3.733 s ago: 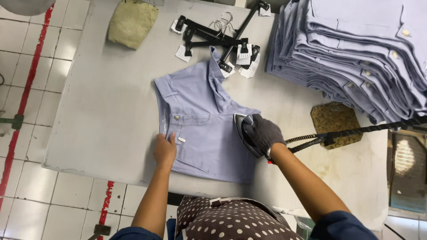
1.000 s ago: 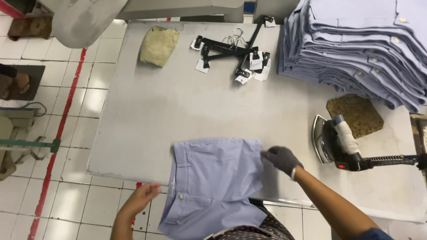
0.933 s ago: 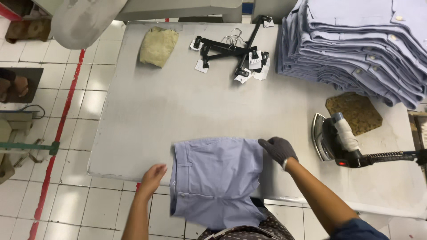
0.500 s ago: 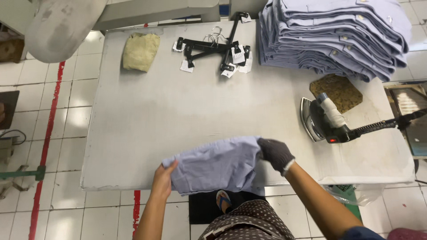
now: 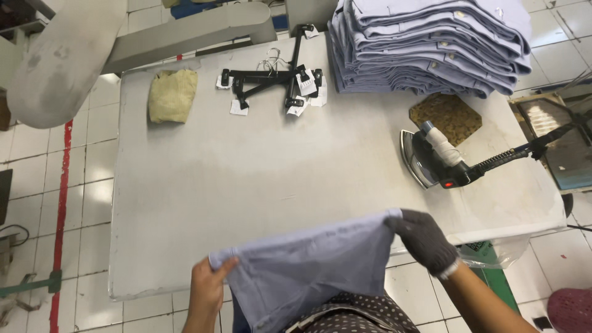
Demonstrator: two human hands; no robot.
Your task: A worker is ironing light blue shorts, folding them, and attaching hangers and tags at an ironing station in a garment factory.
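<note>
i hold the shorts (image 5: pixel 308 271) up off the table (image 5: pixel 246 179), stretched between my 2 hands at the near edge. my left hand (image 5: pixel 206 293) is bare and pinches the left corner of the cloth, fingers closed over the fabric. my right hand (image 5: pixel 425 240) wears a dark knit glove and grips the right corner, closed tight on it, raised a bit higher than the left. the cloth is pale blue and hangs down from both grips in front of my dotted clothing (image 5: pixel 357 314), its top edge running in a slope from left up to right. the lower part of it drops out of sight at the bottom of the view.

the iron (image 5: pixel 431 160) stands on the table to the right, well apart from my gloved hand, with its cord (image 5: pixel 524 151) leading off to the right. just behind it lies a brown pad (image 5: pixel 447 114). at the far right corner sits a tall stack (image 5: pixel 431 43) of folded pale blue garments. black hangers (image 5: pixel 271 80) with white tags lie at the far middle, and a yellowish cloth (image 5: pixel 172 95) lies at the far left. a grey padded arm (image 5: pixel 68 55) reaches over the floor beyond the table's left side.
</note>
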